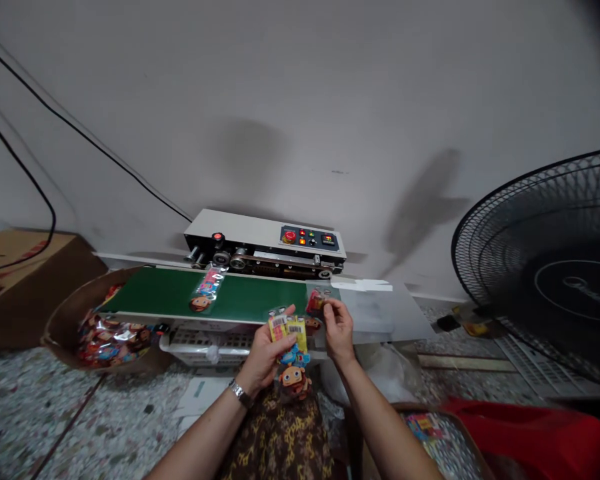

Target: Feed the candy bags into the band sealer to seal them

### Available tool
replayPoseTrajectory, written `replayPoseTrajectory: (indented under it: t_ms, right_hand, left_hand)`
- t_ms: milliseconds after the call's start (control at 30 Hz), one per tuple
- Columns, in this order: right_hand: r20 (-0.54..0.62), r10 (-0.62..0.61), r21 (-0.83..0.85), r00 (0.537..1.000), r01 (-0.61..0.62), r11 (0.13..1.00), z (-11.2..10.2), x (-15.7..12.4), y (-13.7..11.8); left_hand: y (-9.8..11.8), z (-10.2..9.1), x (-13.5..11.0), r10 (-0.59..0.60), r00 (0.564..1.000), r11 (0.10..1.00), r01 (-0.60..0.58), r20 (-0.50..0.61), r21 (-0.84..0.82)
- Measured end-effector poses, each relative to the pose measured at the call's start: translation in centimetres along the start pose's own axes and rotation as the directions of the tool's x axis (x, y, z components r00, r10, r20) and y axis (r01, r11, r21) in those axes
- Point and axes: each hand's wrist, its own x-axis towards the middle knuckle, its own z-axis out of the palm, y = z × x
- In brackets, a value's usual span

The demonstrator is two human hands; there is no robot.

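Observation:
My left hand (266, 353) is closed on several toy packets (295, 375) with yellow barcode cards and brown-haired cartoon figures, held in front of the green conveyor belt (260, 300). My right hand (339, 328) pinches the edge of a clear plastic packet (314, 299) with a red card, at the belt's right end. Behind the belt stands a band sealing machine (245, 230) with lit buttons on its panel. Another filled packet (209, 288) lies on the belt further left, its upper end at the machine's rollers.
At the belt's left end is a cardboard box (60, 333) full of packets. A white plastic basket (195, 343) sits below the belt. The large black fan (545, 267) fills the right side, near red material (540, 433) and an open box with packets (425, 427).

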Motion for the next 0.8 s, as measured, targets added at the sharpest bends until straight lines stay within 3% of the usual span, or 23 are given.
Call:
replayPoseTrajectory:
  t_ms: [100, 300, 533, 700, 800]
  right_hand:
    - [0.018, -0.003, 0.038, 1.0, 0.002, 0.999, 0.5, -0.3, -0.1]
    - [0.16, 0.056, 0.048, 0.985, -0.065, 0.997, 0.9, -1.2, -0.7]
    - [0.106, 0.065, 0.016, 0.992, -0.067, 0.998, 0.8, -1.2, -1.1]
    - [0.24, 0.148, 0.131, 0.959, -0.183, 0.974, 1.1, -1.2, -1.0]
    - [0.127, 0.159, 0.074, 0.979, -0.169, 0.983, -0.5, 1.0, 0.3]
  left_hand:
    - [0.6, 0.5, 0.1, -0.003, 0.999, 1.0, 0.002, 0.039, 0.022]
    - [0.7, 0.9, 0.7, 0.021, 0.999, 0.997, -0.024, 0.039, 0.072]
    - [-0.4, 0.4, 0.8, 0.052, 0.998, 0.997, -0.051, -0.023, 0.054]
    - [-0.4, 0.5, 0.9, 0.056, 0.997, 0.998, -0.055, -0.044, 0.012]
    - [-0.4, 0.0, 0.9, 0.059, 0.995, 0.998, -0.057, -0.084, 0.017]
